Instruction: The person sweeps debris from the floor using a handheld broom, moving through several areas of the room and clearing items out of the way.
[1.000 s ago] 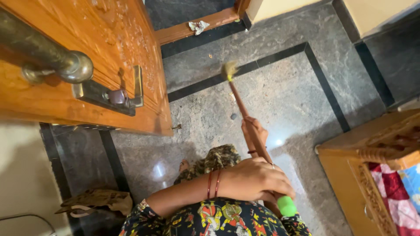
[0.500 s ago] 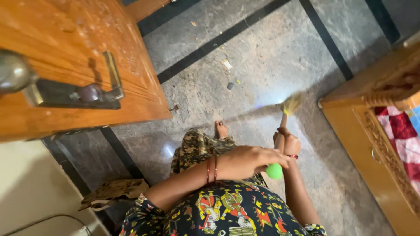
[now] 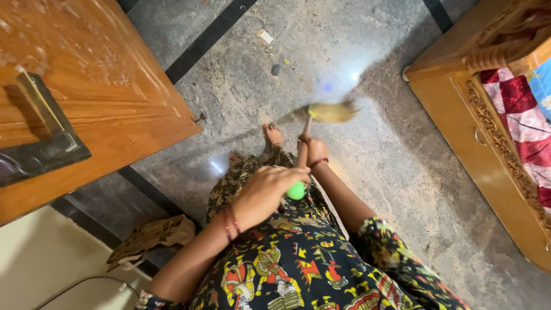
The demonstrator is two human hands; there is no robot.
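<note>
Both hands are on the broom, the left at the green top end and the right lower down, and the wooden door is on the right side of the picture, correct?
Not quite. The head view shows the door on the left side of the picture. The rest holds: left hand at the broom's green top end, right hand lower down.

The person wears a dark garment (image 3: 298, 270) printed all over with small red, yellow and green figures, its short sleeves ending above the elbows. Thin red bangles (image 3: 231, 221) circle the left wrist, and a red band (image 3: 319, 162) sits on the right wrist. One bare foot (image 3: 273, 135) shows below the hem.
</note>
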